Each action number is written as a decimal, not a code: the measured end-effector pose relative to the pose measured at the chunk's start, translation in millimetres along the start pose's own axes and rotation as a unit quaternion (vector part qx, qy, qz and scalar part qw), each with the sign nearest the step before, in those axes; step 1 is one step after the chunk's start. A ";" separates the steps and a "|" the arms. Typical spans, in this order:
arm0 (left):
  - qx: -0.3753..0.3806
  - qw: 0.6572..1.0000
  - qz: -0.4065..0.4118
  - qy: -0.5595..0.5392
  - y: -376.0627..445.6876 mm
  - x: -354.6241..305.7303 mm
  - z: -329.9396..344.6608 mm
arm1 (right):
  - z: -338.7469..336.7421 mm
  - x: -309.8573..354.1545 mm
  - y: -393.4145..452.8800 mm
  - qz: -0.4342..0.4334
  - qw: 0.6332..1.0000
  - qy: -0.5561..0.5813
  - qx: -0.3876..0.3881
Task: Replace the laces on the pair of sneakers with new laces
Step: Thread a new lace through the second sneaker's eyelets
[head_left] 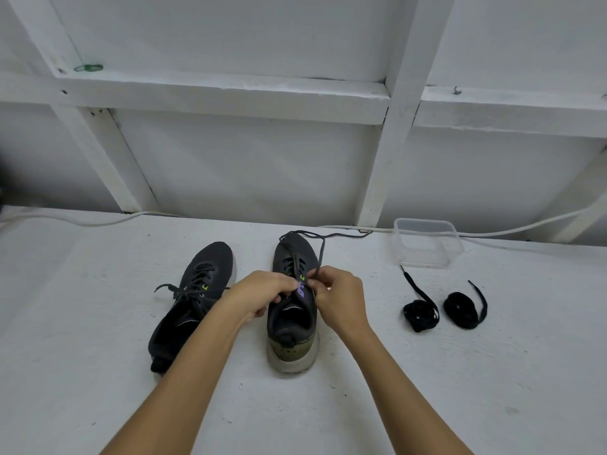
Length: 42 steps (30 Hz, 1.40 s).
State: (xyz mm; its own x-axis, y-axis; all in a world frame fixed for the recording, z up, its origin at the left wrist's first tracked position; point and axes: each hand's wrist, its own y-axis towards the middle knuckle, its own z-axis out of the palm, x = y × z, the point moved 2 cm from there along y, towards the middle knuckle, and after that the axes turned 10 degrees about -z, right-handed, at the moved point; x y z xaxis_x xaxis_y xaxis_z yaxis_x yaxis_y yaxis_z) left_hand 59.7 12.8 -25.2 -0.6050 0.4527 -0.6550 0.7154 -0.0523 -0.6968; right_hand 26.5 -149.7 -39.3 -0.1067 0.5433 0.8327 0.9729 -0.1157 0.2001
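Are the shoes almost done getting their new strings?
Not nearly. Nothing is finished yet. The left sneaker still has its old lace tied. Both hands, left hand and right hand, are on the right sneaker, pinching its old lace, which trails loose past the toe. The two new black laces lie coiled on the table, so both shoes still need them.

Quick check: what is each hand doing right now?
Left hand: gripping the sneaker at its tongue.
Right hand: pinching the old lace.
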 end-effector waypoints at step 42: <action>0.049 0.957 0.188 -0.217 -32.3 -10.2 -3.7 | -17.0 16.5 -19.2 0.091 0.982 -0.075 0.148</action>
State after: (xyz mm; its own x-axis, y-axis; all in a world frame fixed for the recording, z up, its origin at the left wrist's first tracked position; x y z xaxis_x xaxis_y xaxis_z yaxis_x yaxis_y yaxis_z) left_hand 44.0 13.1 5.1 -0.4152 -0.0265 -0.9093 0.8875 -0.2314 -0.3985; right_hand 2.5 -152.7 -20.7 0.0839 0.6548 0.7511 0.9924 0.0129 -0.1221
